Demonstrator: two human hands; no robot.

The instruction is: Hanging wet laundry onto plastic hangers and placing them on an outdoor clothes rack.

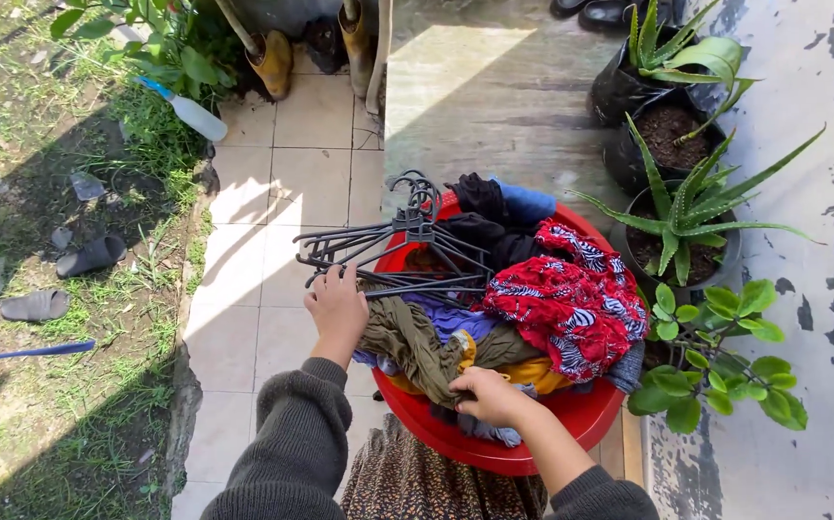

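A red plastic basin (pixel 585 416) stands on the tiled path, heaped with damp clothes. A red patterned cloth (pixel 561 299) lies on top at the right, and an olive-green garment (pixel 407 339) lies twisted at the front. A bundle of black plastic hangers (pixel 393 246) rests across the basin's left rim. My left hand (pixel 337 306) is closed on the near ends of the hangers. My right hand (pixel 489 395) pinches the olive-green garment near the front rim. Both my sleeves are dark grey.
Potted aloe plants (pixel 686 217) and a leafy green plant (pixel 725 356) crowd the basin's right side by a stained wall. Grass with grey sandals (pixel 89 256) and a plastic bottle (pixel 191 111) borders the tiles at left. Yellow boots (pixel 272 60) stand at the far end.
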